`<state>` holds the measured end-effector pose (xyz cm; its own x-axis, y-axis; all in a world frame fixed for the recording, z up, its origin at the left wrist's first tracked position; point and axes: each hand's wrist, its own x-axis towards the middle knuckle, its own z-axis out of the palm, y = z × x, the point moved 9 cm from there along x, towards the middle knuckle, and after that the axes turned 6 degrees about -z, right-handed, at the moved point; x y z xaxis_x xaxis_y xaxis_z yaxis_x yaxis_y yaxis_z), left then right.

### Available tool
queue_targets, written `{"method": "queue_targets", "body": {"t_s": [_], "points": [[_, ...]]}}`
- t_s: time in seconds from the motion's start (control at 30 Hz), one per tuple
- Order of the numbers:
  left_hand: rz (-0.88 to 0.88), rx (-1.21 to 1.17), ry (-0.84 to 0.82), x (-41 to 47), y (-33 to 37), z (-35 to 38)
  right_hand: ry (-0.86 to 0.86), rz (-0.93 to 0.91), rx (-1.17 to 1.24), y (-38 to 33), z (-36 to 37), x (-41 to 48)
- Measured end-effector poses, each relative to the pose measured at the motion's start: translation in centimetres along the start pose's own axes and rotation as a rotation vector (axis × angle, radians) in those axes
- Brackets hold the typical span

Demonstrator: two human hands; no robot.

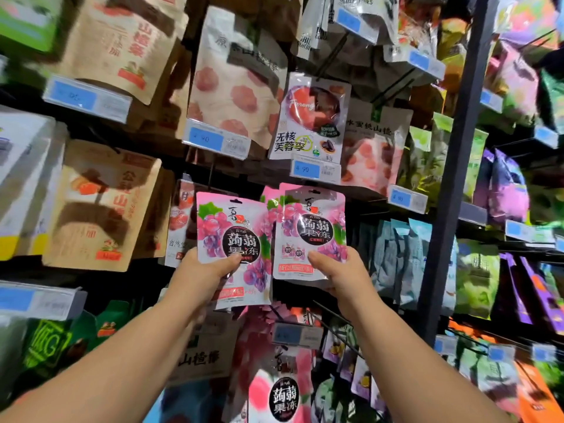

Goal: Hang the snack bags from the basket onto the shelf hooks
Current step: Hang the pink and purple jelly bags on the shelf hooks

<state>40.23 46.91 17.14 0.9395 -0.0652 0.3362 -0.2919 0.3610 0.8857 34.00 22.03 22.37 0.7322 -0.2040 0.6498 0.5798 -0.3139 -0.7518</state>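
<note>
1. left hand (207, 270) – thumb laid across the front of the left grape jelly bag (235, 227), the other fingers hidden behind it; it grips the bag at its lower left part.
2. right hand (338, 270) – thumb pressed on the front of the right grape jelly bag (314, 221), the other fingers behind; it grips the lower right corner.
3. both bags are held upright, side by side in front of the middle of the shelf, the right one a little higher, their inner edges nearly touching.
4. a third pink bag (271, 209) peeks out just behind the right bag's left edge.
5. whether either held bag sits on a hook, i cannot tell.
6. just above the right bag hangs a blue price tag (314, 170), with a plum bag (311, 117) over it.
7. below the hands hangs a peach jelly bag (283, 395), blurred.
8. a dark shelf post (451, 178) stands upright to the right of the hands, with more hanging bags on both sides of it.
</note>
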Motion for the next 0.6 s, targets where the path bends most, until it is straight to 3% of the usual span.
{"method": "queue_targets", "body": {"t_s": [0.4,0.6], "points": [[-0.041,-0.064,0.014,0.5,0.0,-2.7,-0.026,0.122,0.075,1.5,1.8,1.3],[-0.021,-0.030,0.024,0.2,1.0,-2.9,0.097,0.186,-0.064,3.8,1.1,2.4]]}}
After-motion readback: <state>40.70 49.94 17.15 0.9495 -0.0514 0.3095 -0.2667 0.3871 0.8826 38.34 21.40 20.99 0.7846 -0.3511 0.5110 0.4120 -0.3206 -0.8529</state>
